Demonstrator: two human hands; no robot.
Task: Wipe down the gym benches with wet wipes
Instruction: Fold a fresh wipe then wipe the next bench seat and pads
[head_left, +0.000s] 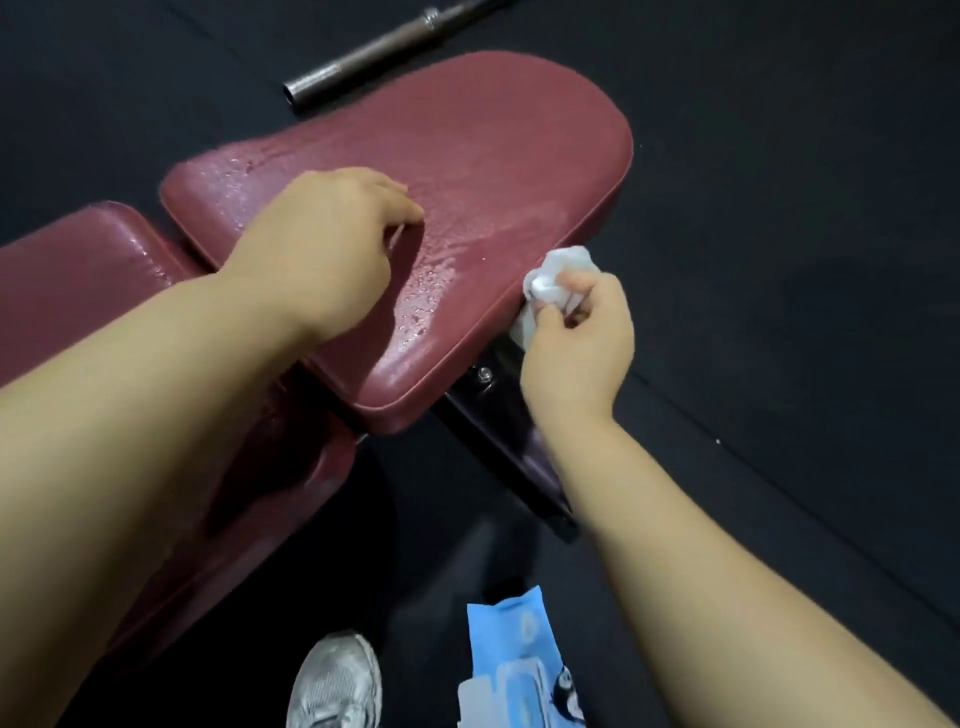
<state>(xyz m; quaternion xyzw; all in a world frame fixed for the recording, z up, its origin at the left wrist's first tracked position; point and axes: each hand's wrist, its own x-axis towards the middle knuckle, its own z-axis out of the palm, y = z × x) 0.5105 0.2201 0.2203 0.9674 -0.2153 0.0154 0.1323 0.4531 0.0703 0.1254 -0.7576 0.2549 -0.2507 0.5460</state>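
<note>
A maroon padded bench seat (483, 156) fills the middle of the view, its surface shiny with wet droplets. A second maroon pad (67, 270) lies to its left. My left hand (322, 244) rests on top of the seat with fingers curled under, holding nothing that I can see. My right hand (576, 343) grips a crumpled white wet wipe (550, 280) and presses it against the seat's right side edge. A blue pack of wet wipes (519, 670) lies on the floor below my right arm, its flap open.
A metal barbell bar (374, 52) lies on the black rubber floor (805, 208) beyond the bench. The bench's dark metal frame (498, 431) runs under the seat. A grey sneaker (337, 680) stands at the bottom next to the pack.
</note>
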